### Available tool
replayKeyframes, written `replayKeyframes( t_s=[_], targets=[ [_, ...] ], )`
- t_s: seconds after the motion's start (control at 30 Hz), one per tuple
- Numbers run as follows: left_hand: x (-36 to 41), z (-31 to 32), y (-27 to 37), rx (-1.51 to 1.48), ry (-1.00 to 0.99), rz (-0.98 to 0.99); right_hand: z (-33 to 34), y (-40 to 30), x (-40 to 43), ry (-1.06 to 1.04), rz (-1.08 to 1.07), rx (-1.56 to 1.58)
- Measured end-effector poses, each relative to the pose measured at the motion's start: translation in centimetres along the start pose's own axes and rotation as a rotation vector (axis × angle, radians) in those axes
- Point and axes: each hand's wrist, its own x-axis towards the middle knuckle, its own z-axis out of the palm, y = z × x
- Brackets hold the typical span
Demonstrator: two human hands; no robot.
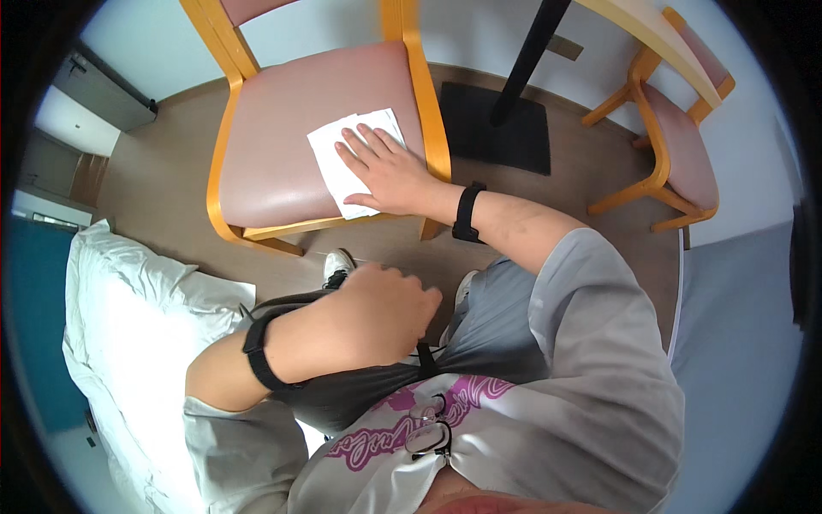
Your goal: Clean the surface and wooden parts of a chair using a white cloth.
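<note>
My right hand (388, 170) lies flat, fingers slightly spread, on a folded white cloth or paper sheet (331, 164). The sheet rests on the pink padded seat (282, 135) of a wooden-framed chair, near its front right corner. In front of my body, my left hand (385, 311) hangs above the floor with its fingers curled; whether anything is inside it is hidden. Each wrist wears a black strap. A pair of glasses (429, 427) hangs at the neck of my grey shirt.
A black table post (530, 64) rises from a square black base (494, 125) right of the chair. Beyond it stands a second wooden chair (681, 138). White bedding (141, 321) lies at the left, and a grey door (106, 87) is at the upper left.
</note>
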Motion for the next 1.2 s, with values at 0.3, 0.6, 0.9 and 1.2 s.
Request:
replayKeyframes(
  t_s=[0.3,0.6,0.9,1.2],
  targets=[
    [3.5,5.6,-0.5,0.209,0.006,-0.023,0.9,-0.9,-0.7,0.034,-0.025,-0.186],
    [5.0,6.9,-0.7,-0.001,-0.281,0.070,1.3,1.7,1.3,0.120,0.288,0.511],
    [5.5,6.3,-1.6,-0.051,-0.346,0.023,0.4,5.9,2.5,0.119,0.888,1.675],
    [5.9,6.7,-2.4,-0.038,-0.358,0.018,-1.5,5.4,2.9,0.115,1.013,1.853]
  ],
)
